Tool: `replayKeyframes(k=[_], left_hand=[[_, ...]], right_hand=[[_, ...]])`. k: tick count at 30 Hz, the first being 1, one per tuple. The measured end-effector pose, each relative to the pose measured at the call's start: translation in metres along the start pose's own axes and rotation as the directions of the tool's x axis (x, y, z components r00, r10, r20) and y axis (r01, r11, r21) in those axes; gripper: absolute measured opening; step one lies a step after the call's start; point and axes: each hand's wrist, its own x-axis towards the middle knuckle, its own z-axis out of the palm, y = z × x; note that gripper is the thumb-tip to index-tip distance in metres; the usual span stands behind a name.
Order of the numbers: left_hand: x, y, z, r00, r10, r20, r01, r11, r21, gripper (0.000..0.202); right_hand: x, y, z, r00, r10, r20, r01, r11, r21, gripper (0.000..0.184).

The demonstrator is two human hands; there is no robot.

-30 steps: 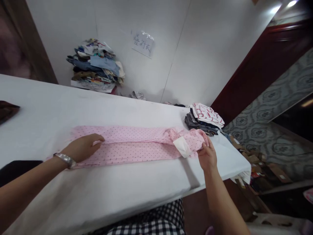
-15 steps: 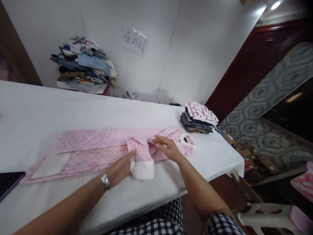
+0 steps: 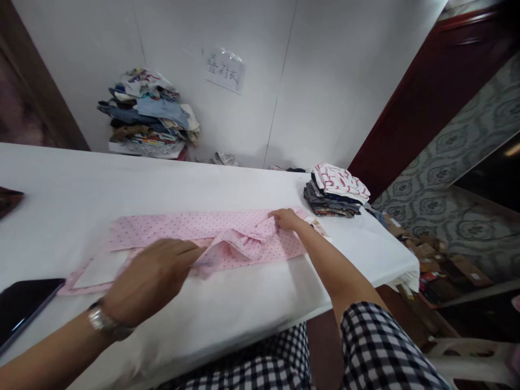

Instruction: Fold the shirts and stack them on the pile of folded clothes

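A pink shirt (image 3: 195,221) with small dark dots lies in a long folded strip across the white table (image 3: 252,298). My left hand (image 3: 156,276) is closed over the near side, its fingertips pinching a sleeve edge that is slightly raised and blurred. Toward the collar end, my right hand (image 3: 286,218) presses and pinches the cloth at the top of that sleeve. Between both hands the sleeve runs in loose creases. At the left end, a white panel (image 3: 101,270) of the shirt shows. My right wrist and forearm partly hide the collar.
A folded stack of clothes (image 3: 335,189) stands at the table's right end. Behind the table rises a messy clothes pile (image 3: 150,116), left of a paper sign (image 3: 224,70) on the wall. A dark flat device (image 3: 28,303) lies at the left front.
My left hand has moved left and drawn the sleeve out from its folded-down position, its white cuff no longer showing. My right hand has shifted slightly up toward the shoulder and closed on the cloth.
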Motion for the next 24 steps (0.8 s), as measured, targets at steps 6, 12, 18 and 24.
replayKeyframes(k=[6, 12, 18, 24], left_hand=[[-0.004, -0.059, -0.038, 0.907, 0.191, -0.375, -0.015, 0.905, 0.425, 0.045], [0.000, -0.143, -0.003, 0.988, -0.153, 0.022, 0.132, 0.909, 0.395, 0.042], [0.028, -0.147, -0.006, 0.924, -0.379, -0.059, 0.371, 0.846, 0.384, 0.060], [0.071, -0.149, 0.005, 0.888, -0.448, 0.103, 0.318, 0.761, 0.565, 0.071]], right_hand=[[-0.016, 0.023, -0.003, 0.999, -0.030, -0.013, 0.029, 0.997, -0.067, 0.056], [-0.024, 0.036, 0.000, 0.996, -0.019, -0.085, 0.021, 1.000, 0.020, 0.043], [-0.008, 0.026, -0.006, 0.998, -0.010, -0.065, 0.005, 0.996, -0.087, 0.042], [0.009, 0.013, -0.001, 0.997, 0.052, 0.055, -0.035, 0.958, -0.283, 0.040]])
